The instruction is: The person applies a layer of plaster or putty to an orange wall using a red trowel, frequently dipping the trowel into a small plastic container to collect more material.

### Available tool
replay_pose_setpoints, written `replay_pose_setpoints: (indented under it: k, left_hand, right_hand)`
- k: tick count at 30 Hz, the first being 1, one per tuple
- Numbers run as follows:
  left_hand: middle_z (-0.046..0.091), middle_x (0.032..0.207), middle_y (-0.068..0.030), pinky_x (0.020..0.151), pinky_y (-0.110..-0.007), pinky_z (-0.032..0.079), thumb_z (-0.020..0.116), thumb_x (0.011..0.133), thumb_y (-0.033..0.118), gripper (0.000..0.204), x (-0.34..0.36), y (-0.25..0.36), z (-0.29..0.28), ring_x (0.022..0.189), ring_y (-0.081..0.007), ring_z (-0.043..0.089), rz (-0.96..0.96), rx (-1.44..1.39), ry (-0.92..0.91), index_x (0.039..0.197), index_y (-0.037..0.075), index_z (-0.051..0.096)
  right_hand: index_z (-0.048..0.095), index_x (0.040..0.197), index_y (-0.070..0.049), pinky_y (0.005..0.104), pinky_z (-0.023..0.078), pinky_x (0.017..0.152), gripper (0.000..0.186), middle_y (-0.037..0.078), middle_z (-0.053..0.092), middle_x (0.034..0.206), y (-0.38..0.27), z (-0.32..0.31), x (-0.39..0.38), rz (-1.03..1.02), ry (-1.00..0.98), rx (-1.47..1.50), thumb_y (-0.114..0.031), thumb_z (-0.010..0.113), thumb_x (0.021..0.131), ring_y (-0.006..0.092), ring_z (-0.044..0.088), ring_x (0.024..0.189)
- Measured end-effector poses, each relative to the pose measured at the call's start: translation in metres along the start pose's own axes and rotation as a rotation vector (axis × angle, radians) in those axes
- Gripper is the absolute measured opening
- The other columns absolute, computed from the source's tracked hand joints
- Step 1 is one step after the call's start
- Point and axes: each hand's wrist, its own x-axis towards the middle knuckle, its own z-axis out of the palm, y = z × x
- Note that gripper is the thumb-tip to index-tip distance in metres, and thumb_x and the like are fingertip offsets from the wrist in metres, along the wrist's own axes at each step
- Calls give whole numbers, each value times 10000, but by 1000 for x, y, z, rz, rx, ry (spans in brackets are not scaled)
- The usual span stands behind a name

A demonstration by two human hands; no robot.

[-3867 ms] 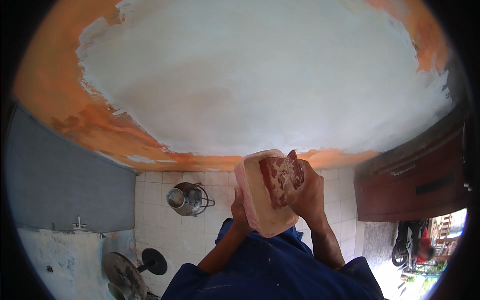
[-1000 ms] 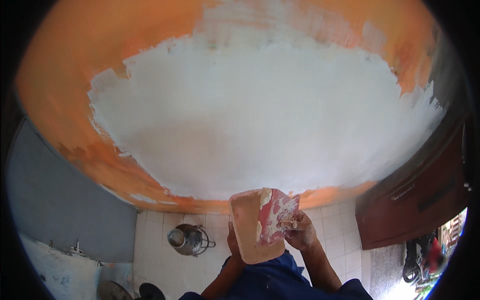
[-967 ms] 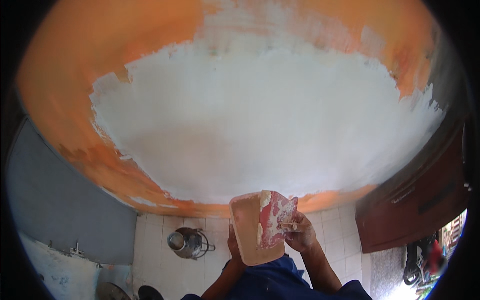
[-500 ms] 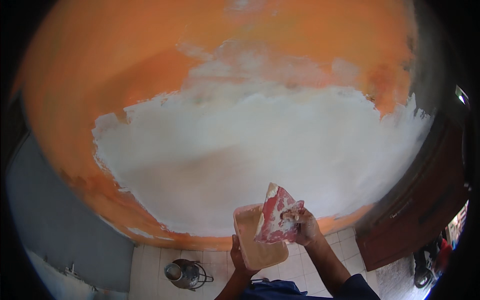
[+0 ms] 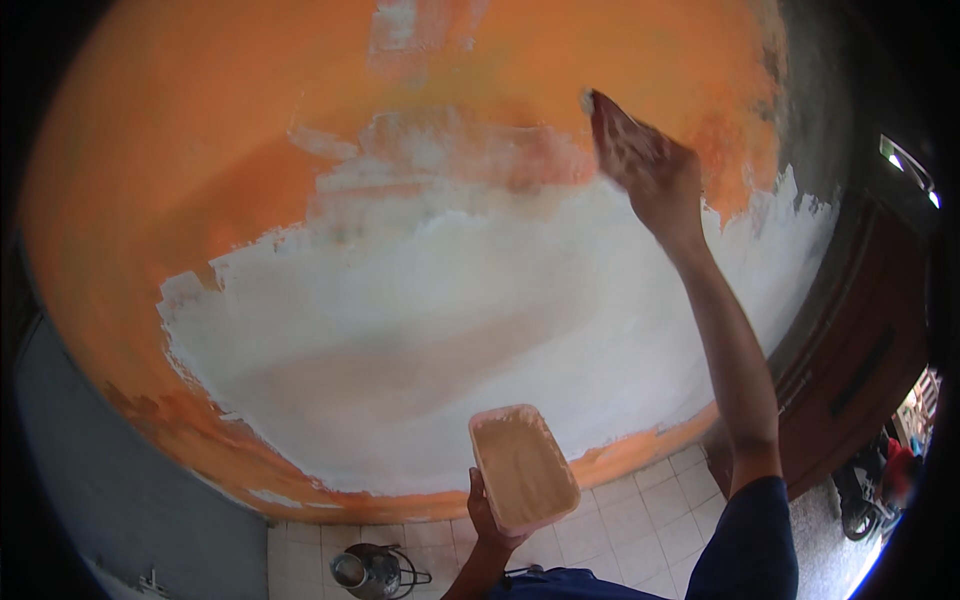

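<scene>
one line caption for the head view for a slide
Right hand reaches up the orange wall; left hand holds a pink tray.

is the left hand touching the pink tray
Touching. The head view shows the left hand gripping the pink tray from below, thumb on its near edge with no gap, while the right hand is up at the wall.

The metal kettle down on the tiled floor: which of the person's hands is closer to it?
Left. The left hand holds the pink tray low, just above and to the right of the kettle. The right hand is raised high against the orange wall, far from it.
</scene>
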Motion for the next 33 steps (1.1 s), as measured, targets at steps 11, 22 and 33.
replay_pose_setpoints:
  k: [11,22,33]
  left_hand:
    - [499,1285,-101,947,-484,445,301,966,525,584,7,16,2,1141,-280,517,231,60,-78,1366,106,370]
    - [432,1377,-157,991,-582,378,369,918,588,685,23,33,-18,1208,-381,467,109,-394,-4,1404,106,349]
    - [532,1235,-116,936,-489,457,351,948,530,593,1,22,2,1116,-279,543,154,-22,17,1345,91,400]
  right_hand:
    - [406,1347,-36,460,398,1007,542,132,432,1384,73,65,69,-343,-251,-883,-150,580,847,329,415,1267]
    - [400,1376,-47,475,360,1038,599,184,406,1403,82,85,29,-394,-155,-951,-119,585,810,392,406,1276]
    - [342,1418,-50,531,269,1086,646,192,332,1456,87,96,-22,-253,-253,-998,-197,587,838,399,304,1345]
